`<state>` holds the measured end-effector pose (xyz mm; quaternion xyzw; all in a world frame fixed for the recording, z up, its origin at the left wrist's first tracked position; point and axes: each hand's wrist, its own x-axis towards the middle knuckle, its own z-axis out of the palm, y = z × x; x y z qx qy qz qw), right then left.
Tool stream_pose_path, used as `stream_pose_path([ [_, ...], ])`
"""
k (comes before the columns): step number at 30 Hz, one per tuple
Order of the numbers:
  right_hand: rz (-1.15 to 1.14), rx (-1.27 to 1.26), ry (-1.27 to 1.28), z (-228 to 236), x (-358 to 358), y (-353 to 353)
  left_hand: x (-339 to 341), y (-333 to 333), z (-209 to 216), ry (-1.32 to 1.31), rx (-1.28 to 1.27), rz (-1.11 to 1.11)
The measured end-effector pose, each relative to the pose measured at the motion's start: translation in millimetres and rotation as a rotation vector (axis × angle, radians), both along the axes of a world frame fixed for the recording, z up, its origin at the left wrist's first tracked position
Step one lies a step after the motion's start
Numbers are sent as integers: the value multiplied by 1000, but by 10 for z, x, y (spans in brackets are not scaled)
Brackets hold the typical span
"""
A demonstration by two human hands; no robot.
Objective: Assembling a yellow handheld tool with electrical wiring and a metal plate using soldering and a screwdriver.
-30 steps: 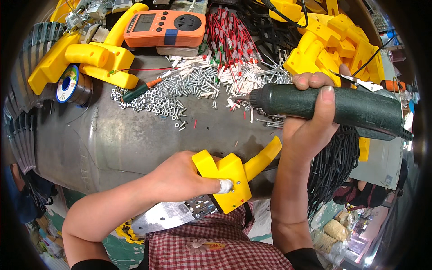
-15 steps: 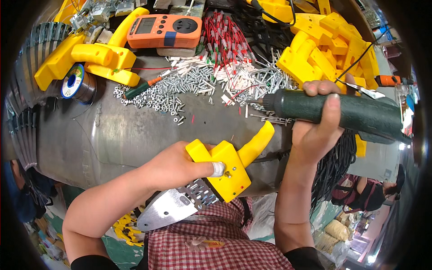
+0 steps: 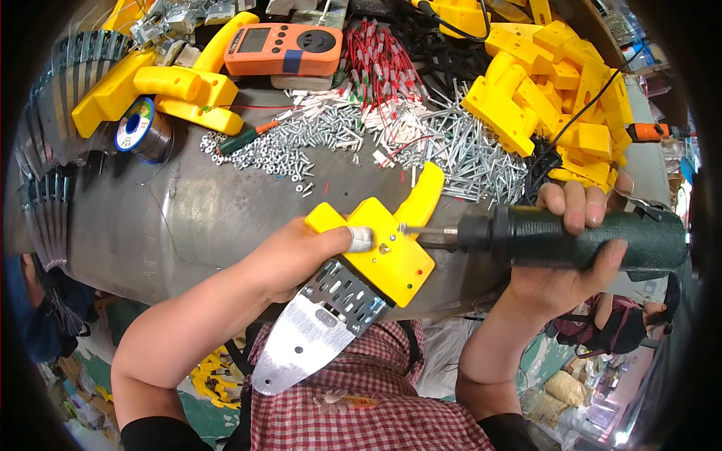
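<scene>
My left hand (image 3: 304,252), its thumb tip wrapped in white, grips a yellow plastic housing (image 3: 395,259) with a curved handle, held over my lap. A slotted dark bracket and a tapered silver metal plate (image 3: 304,342) extend from the housing down toward me. My right hand (image 3: 560,278) is closed around a dark green electric screwdriver (image 3: 639,237) lying nearly level, its bit pointing left. The bit's end is at the housing, near the base of the curved handle; a small screw seems to sit there, slightly blurred.
Behind my hands lie heaped screws and nuts (image 3: 286,150), red wires (image 3: 380,64) and an orange multimeter (image 3: 282,49). More yellow housings (image 3: 556,75) are piled back right, others (image 3: 169,83) back left beside a solder spool (image 3: 143,131). A green-handled screwdriver (image 3: 239,141) touches the nuts.
The electric screwdriver has come down, its bit now at the housing. My left hand has raised the housing slightly and turned it, so the metal plate points more steeply downward.
</scene>
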<state>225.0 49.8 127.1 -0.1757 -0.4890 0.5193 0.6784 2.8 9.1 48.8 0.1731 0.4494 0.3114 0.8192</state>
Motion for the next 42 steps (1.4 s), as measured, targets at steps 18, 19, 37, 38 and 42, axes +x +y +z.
stream_pose_path([
  [18, 121, -34, -59, -76, -166, -128, 23, -48, -8, 92, 96, -12],
  [19, 124, -40, -60, -74, -166, -128, 23, -49, -22, 91, 96, -11],
  [37, 67, 44, -180, -8, -137, 94, 61, -190, -85, -87, 23, 24],
  [38, -117, 90, -237, -156, -247, 112, 66, -204, -126, -83, 35, 32],
  [42, -233, 100, -129, -273, -208, 207, 37, -211, -43, -19, 3, -44],
])
